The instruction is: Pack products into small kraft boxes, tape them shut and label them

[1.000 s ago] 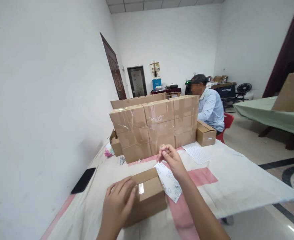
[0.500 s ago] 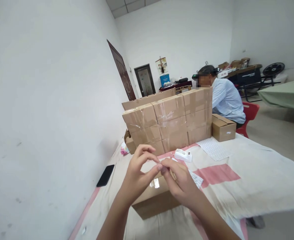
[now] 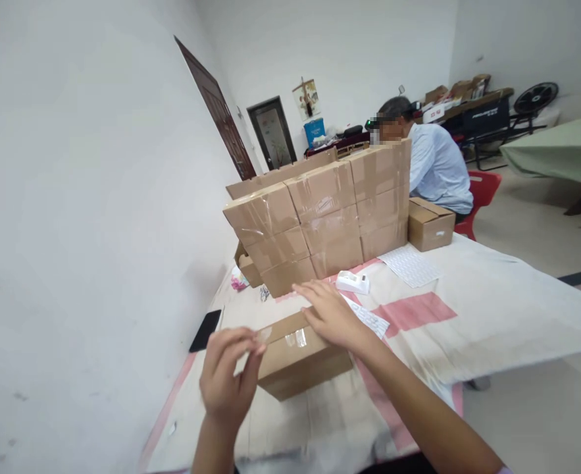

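Observation:
A closed cardboard box (image 3: 304,368) sits on the cloth in front of me, with a shiny strip of clear tape (image 3: 297,338) across its top edge. At the box's left end my left hand (image 3: 228,368) is closed in a pinch. A small, see-through piece of clear tape (image 3: 266,334) shows faintly at its fingertips. My right hand (image 3: 330,315) rests over the right part of the box top, fingers stretched out. Just beyond it stands a white tape dispenser (image 3: 353,282). A printed sheet (image 3: 372,317) lies partly hidden behind my right hand.
Stacked, taped cardboard boxes (image 3: 324,217) form a wall across the table. To their right are another box (image 3: 431,226) and a label sheet (image 3: 408,266). A black phone (image 3: 205,331) lies near the left wall. Behind the stack sits a person in a light blue shirt (image 3: 441,161).
My hands, earlier pinched together above the box, have parted. The left moved to the box's left end; the right spread onto its top. The view has shifted, so the scene sits higher.

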`<action>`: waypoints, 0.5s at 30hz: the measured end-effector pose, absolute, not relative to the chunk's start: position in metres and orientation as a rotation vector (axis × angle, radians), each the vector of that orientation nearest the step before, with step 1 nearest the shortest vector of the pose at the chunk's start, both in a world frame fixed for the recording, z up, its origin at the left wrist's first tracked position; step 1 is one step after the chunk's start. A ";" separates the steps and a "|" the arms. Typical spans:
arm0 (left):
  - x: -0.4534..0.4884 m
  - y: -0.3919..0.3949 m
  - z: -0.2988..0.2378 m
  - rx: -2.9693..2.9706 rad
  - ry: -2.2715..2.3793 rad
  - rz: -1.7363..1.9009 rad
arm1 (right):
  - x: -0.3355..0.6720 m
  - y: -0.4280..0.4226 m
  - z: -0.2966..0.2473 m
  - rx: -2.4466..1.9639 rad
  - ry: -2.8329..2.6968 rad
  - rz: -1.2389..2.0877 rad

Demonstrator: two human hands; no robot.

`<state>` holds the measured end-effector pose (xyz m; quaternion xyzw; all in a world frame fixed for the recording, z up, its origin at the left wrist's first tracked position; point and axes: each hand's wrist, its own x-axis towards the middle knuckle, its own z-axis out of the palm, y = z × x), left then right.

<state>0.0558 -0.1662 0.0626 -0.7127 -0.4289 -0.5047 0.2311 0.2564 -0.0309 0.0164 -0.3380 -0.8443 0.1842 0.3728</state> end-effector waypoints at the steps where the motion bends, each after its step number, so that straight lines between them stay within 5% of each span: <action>1: 0.051 -0.161 0.065 -2.078 -1.314 -1.393 | 0.254 -0.031 0.010 -0.872 -2.271 0.436; 9: 0.040 -0.106 0.049 -2.649 -2.396 -1.502 | 0.238 -0.032 -0.009 -1.087 -2.500 0.474; 15: 0.046 -0.083 0.029 -2.818 -2.599 -1.427 | 0.243 -0.031 -0.009 -1.065 -2.473 0.494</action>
